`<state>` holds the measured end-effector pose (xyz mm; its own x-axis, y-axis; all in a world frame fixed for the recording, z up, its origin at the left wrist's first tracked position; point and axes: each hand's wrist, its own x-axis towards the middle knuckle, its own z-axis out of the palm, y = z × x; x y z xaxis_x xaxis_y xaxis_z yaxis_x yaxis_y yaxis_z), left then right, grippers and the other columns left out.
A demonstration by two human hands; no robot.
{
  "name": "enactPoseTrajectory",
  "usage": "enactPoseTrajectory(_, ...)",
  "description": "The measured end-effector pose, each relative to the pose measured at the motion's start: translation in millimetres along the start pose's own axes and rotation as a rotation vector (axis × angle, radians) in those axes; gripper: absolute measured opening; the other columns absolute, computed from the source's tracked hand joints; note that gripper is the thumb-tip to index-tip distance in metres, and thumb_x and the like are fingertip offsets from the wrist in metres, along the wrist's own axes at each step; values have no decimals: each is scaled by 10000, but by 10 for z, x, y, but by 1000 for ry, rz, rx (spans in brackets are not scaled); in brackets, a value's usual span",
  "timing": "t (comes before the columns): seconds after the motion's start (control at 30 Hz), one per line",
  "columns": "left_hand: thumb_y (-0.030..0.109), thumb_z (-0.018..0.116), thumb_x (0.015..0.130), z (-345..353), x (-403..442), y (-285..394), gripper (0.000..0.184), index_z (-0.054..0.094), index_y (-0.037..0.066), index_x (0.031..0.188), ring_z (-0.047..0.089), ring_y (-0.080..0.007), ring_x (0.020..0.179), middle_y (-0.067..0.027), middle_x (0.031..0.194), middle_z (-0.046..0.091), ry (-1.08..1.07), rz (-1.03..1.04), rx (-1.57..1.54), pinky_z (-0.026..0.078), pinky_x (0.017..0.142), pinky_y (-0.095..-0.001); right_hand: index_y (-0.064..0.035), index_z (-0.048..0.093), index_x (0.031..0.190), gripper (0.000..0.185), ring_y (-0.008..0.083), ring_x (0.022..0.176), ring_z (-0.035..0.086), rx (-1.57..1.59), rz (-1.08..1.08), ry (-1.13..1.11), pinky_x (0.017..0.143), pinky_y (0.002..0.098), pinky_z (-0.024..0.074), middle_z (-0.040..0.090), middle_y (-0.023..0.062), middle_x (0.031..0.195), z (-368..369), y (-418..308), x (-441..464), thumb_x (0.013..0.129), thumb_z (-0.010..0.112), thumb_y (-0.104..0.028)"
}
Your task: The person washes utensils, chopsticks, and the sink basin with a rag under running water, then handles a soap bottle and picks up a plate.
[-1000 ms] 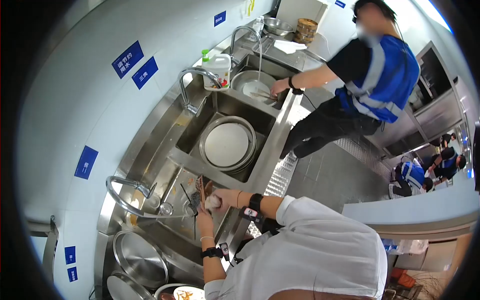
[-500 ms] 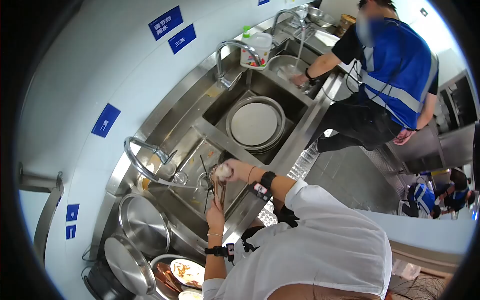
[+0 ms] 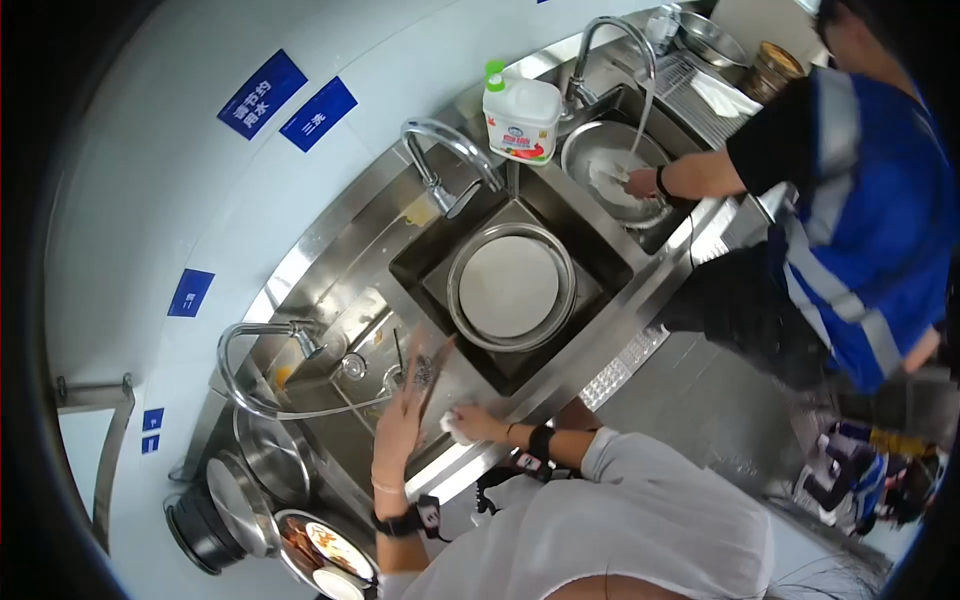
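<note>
Sticks [image 3: 438, 372], long, thin and brown, were now gripped by the left hand [image 3: 399, 424] alone, the right hand [image 3: 484, 423] having parted from them clutching a soft-looking white wad [image 3: 456, 427]

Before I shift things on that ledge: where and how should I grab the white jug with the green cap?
Probably by its upper body, just below the green cap, coming in from the middle sink's side. The white jug stands upright, cap on top, with the wall behind and a faucet on either side. I can't clearly make out a handle.
</note>
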<state>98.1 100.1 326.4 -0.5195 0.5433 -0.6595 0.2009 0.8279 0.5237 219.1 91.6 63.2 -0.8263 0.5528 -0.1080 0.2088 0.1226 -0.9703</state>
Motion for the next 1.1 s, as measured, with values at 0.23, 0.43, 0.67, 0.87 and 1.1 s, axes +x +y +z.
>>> enactPoseTrajectory(0.23, 210, 590, 846, 2106, 1987, 2327, 236, 537, 95, 1045, 505, -105, 605, 14, 683, 484, -1017, -70, -901, 465, 655, -307, -33, 527, 890, 185, 206, 581, 565, 585, 327, -549, 502, 343, 433, 573, 104, 676, -346, -17, 34, 888, 510, -217)
enactPoseTrajectory(0.43, 139, 447, 845, 3846, 2920, 3170, 130, 529, 64, 778, 531, -203, 507, -85, 617, 531, -782, -87, -1001, 523, 555, -413, -15, 528, 1011, 206, 109, 530, 526, 544, 361, -593, 461, 301, 414, 560, 49, 648, -211, 75, 46, 898, 549, -187)
enactPoseTrajectory(0.67, 177, 482, 854, 4218, 3392, 2627, 227, 559, -34, 889, 638, -269, 633, -174, 752, 618, -712, 414, -667, 528, 532, -408, -18, 551, 1094, 333, 128, 600, 541, 277, 237, -494, 536, 294, 441, 589, 68, 717, -318, -38, 85, 863, 607, -251)
enactPoseTrajectory(0.87, 343, 464, 893, 2136, 2051, 1550, 371, 624, 8, 900, 665, -197, 746, -101, 762, 650, -761, 344, -785, 511, 585, -267, -34, 510, 1174, 396, 151, 756, 553, 245, 55, -515, 672, 296, 453, 608, 62, 878, -390, 36, 21, 884, 588, -293)
enactPoseTrajectory(1.1, 389, 513, 866, 712, 1654, -1956, 421, 633, 22, 1034, 661, -263, 860, -142, 964, 674, -502, 9, -597, 522, 775, -365, -15, 543, 1109, 273, 94, 810, 567, 523, 571, -533, 682, 246, 473, 606, 40, 938, -375, -197, 157, 892, 573, -178)
